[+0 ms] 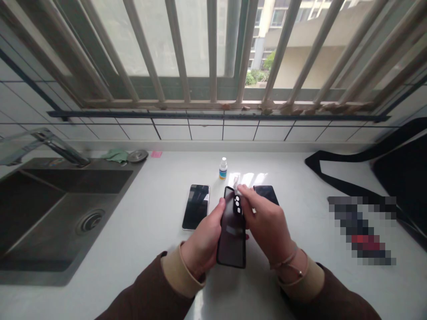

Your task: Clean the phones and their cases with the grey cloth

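My left hand [203,235] grips a black smartphone [231,244] upright by its edge, with the phone's back facing up. Its camera cluster [237,205] sits near the top. My right hand [267,222] is at that cluster, its fingers pinching a small pale wipe [236,181] against it. On the white counter [160,249] just behind my hands, a second smartphone [195,207] lies face up to the left. A third [266,194] lies to the right, partly hidden by my right hand. A small white bottle with a blue label [223,169] stands behind them.
A steel sink [66,213] with a drain and an arched faucet [56,144] fills the left side. A green cloth [115,155] and a round metal strainer [137,155] lie at its back edge. A black bag [400,178] rests at the right, below a barred window.
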Motion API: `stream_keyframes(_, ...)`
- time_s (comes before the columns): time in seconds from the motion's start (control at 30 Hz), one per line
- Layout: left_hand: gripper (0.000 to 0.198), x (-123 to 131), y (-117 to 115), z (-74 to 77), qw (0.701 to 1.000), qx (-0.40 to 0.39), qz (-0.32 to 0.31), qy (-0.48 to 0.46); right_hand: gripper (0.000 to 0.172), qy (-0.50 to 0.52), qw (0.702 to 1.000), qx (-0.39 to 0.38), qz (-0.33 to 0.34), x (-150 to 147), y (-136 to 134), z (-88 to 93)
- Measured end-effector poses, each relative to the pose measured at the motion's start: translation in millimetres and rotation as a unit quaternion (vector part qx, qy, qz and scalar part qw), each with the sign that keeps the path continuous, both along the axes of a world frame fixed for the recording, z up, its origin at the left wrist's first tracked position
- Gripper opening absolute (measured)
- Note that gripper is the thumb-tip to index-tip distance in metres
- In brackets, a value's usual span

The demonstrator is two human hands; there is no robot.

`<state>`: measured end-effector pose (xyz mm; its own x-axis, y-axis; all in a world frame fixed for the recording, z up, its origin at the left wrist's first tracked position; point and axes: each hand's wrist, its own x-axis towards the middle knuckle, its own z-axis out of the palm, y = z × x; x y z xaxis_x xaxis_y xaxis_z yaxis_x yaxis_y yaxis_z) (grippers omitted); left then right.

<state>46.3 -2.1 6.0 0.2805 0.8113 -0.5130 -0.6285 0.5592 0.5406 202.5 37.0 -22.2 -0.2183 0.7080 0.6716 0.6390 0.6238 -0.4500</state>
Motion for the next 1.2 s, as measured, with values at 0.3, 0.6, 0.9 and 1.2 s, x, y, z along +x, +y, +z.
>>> stream_keyframes(0.3,0.051,6,2,4.2,0.997,-0.020,0.047,-0.058,0.027,-0.045,0.999,0.009,0.014,-13,-8,3.2)
stream_keyframes(0.6,0.049,5,1,-5.5,0.997,0.023,0.038,-0.068,0.030,-0.010,0.999,0.002,0.049,-12,-8,-3.7)
stream_keyframes(0.9,0.037,4,1,-14.3,0.995,0.061,0.059,-0.043,0.030,0.008,0.995,0.007,0.100,-14,-11,2.5)
stream_keyframes(1.2,0.052,-9,8,4.3,0.996,-0.002,0.080,-0.043,0.022,0.022,0.972,0.007,0.235,-19,-18,13.4)
